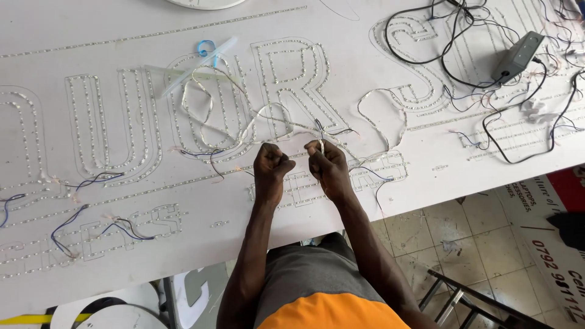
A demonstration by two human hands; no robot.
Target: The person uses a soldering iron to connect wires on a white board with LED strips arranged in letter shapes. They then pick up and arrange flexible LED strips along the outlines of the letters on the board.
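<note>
A large white sign board [183, 244] covers the bench, with big letter outlines cut into it and lined with rows of tiny lights. At its left end, short blue and dark wires [79, 222] lie loose over the smaller lettering near the board's front edge. Farther in, toward the top, a clear plastic strip [189, 70] lies tilted across one big letter, with a small blue loop [206, 47] at its upper end.

A long, thin light strip [244, 125] curls in loose loops over the middle letters and runs down to the hands. The left hand [271, 163] is balled into a fist just above the board, its grip closed tight; the strip seems to pass into it, though the fingers hide exactly how. Just beside it, the right hand [326, 161] has its grip pinched together on the strip's end, where a short blue and dark wire lead [320, 128] sticks up. The two hands are close together, not touching, over the small lettering at the middle of the board.

Right of the hands, another length of strip [381, 116] loops over the board. At the far right a tangle of black cables [463, 36] runs to a dark grey power box [518, 56]. Below the board's edge lies tiled floor [451, 234].
</note>
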